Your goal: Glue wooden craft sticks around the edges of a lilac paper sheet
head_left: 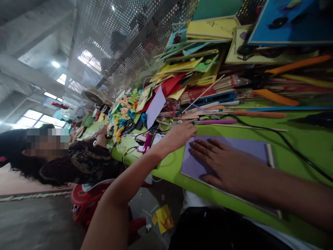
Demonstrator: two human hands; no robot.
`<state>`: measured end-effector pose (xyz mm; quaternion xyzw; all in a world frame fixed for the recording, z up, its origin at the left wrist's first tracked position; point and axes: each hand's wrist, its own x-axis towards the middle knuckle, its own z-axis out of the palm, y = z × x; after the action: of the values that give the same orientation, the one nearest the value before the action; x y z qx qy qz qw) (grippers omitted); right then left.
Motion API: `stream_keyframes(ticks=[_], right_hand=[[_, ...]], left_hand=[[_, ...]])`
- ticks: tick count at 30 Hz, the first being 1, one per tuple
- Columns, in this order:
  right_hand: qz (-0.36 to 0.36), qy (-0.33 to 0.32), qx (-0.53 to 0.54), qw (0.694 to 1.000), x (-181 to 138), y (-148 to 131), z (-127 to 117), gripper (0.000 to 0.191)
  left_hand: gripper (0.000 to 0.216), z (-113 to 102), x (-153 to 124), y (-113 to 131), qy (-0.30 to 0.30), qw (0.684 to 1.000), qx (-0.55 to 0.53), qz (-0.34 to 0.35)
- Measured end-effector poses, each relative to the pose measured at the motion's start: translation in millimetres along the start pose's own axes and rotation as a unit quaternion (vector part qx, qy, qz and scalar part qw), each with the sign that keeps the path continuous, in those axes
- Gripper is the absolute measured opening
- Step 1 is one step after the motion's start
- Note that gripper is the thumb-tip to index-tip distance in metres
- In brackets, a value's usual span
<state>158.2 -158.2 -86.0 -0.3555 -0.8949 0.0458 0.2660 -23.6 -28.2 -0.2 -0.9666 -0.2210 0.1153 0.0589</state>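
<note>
My right hand (pixel 218 163) lies flat, fingers stretched out, on a pale purple sheet (pixel 249 147) that rests on the green table (pixel 301 146). My left hand (pixel 179 133) reaches across to the left end of a pink pen (pixel 215 121) and a row of wooden sticks (pixel 208 106). Its fingers are curled together there. I cannot make out what they pinch, if anything.
Stacks of coloured foam sheets and boards (pixel 205 59) pile up behind the sticks. A black cable (pixel 286 140) runs across the table. Small foam cut-outs (pixel 125 104) and tools lie further along. Another person (pixel 65 159) sits at the table's far end. A red stool (pixel 88 198) stands below.
</note>
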Motion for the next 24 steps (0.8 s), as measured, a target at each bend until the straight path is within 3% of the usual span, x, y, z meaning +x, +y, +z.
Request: stream_keyframes(ticks=[18,24], right_hand=[[-0.020,0.007,-0.002,1.000,-3.6,5.4,1.7,0.079],[-0.017,0.004,0.002,1.000,-3.6,4.3,-0.8,0.076]], left_hand=[[0.021,-4.8,4.5,10.7,-0.022,0.999,0.041,-0.009],[0.015,-4.7,3.9,-2.1,-0.028,0.998,-0.031,-0.042]])
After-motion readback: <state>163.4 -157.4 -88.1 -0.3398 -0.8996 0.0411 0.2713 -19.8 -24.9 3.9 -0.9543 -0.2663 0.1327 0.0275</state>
